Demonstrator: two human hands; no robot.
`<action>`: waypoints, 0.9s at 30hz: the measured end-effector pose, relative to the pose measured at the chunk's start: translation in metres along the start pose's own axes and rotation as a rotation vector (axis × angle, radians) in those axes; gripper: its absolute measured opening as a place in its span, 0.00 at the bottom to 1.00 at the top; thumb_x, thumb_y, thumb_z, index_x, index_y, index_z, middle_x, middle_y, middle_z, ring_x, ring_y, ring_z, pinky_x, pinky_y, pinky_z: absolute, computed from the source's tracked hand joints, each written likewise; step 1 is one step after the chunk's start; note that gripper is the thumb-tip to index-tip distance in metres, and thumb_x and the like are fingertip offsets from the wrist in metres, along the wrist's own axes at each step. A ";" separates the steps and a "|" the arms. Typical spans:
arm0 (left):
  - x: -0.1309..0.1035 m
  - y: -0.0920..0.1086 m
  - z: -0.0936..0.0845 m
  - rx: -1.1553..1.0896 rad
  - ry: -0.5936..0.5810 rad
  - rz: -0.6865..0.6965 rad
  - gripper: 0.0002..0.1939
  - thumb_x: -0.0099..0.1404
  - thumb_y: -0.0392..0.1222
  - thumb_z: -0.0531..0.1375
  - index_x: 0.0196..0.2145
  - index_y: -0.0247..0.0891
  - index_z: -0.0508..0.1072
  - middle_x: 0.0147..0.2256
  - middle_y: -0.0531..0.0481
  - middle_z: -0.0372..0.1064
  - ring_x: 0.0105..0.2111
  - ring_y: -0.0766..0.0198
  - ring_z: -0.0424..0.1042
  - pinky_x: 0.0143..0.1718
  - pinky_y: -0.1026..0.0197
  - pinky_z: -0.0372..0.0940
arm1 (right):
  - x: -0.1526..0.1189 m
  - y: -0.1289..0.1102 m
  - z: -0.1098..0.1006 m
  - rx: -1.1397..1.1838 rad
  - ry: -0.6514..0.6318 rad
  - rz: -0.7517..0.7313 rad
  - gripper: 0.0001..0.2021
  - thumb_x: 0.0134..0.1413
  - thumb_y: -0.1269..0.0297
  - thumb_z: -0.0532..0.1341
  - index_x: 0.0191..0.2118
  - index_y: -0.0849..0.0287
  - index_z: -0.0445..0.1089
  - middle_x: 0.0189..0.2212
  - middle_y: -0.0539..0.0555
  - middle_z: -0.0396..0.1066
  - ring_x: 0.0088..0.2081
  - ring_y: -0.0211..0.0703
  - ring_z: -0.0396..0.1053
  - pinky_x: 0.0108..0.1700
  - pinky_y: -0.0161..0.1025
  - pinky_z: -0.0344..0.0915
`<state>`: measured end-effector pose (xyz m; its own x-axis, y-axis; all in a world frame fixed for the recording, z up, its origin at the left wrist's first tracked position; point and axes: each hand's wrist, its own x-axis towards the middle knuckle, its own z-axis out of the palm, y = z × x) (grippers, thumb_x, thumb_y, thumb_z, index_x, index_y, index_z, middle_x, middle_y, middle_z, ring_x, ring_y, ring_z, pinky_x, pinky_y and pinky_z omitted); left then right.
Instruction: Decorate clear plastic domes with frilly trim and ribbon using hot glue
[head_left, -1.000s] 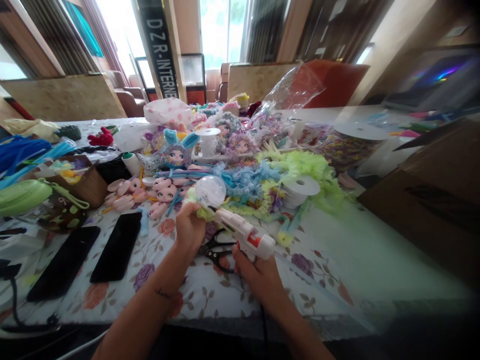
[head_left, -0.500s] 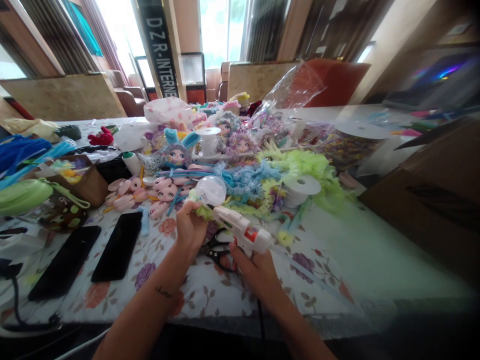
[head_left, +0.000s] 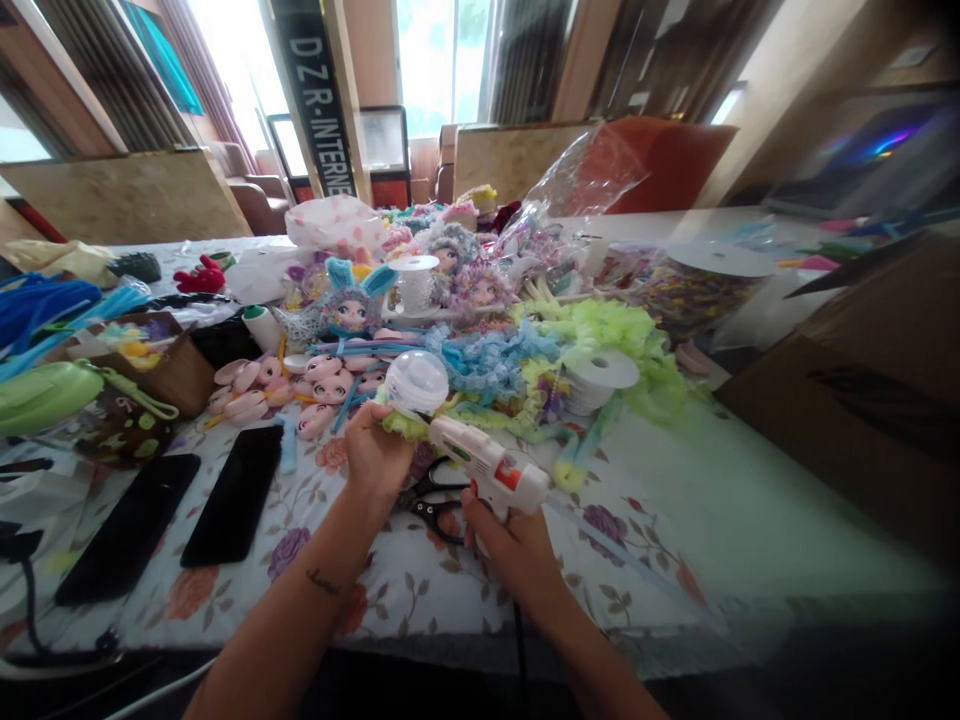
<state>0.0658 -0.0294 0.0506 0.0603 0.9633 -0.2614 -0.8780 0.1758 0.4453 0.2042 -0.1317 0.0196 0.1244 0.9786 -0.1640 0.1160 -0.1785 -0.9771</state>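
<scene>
My right hand (head_left: pixel 510 540) is wrapped round the handle of a white hot glue gun (head_left: pixel 480 455), with a glue stick (head_left: pixel 600 530) trailing from its rear. The gun's dark nozzle points at a yellow-green ruffled ribbon (head_left: pixel 405 424), very near it; whether they touch I cannot tell. My left hand (head_left: pixel 377 450) pinches that ribbon at the base of a clear plastic dome (head_left: pixel 417 380). Beneath the gun, black-handled scissors (head_left: pixel 435 500) lie on the flowered tablecloth (head_left: pixel 315 530), partly hidden by my right hand.
Two black phones (head_left: pixel 234 495) lie on the left. Several doll faces (head_left: pixel 326 385), blue ruffled trim (head_left: pixel 495 355), a white ribbon spool (head_left: pixel 600 370) and green ruffle (head_left: pixel 630 340) crowd the table beyond my hands. A cardboard box (head_left: pixel 862 400) stands at the right.
The dome and the ribbon have shifted slightly left and stay in my left hand's pinch. The glue gun has moved slightly right and down, its nozzle still beside the ribbon.
</scene>
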 end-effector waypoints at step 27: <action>0.000 0.003 -0.002 0.022 0.009 -0.067 0.24 0.50 0.31 0.50 0.45 0.33 0.72 0.27 0.45 0.75 0.29 0.55 0.76 0.29 0.56 0.71 | 0.002 -0.002 0.004 0.110 -0.053 0.075 0.18 0.54 0.53 0.59 0.21 0.59 0.66 0.13 0.49 0.65 0.17 0.35 0.62 0.21 0.32 0.57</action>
<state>0.0621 -0.0296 0.0501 0.1147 0.9474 -0.2988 -0.8616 0.2446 0.4448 0.2007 -0.1289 0.0209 0.0758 0.9674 -0.2415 -0.0009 -0.2421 -0.9702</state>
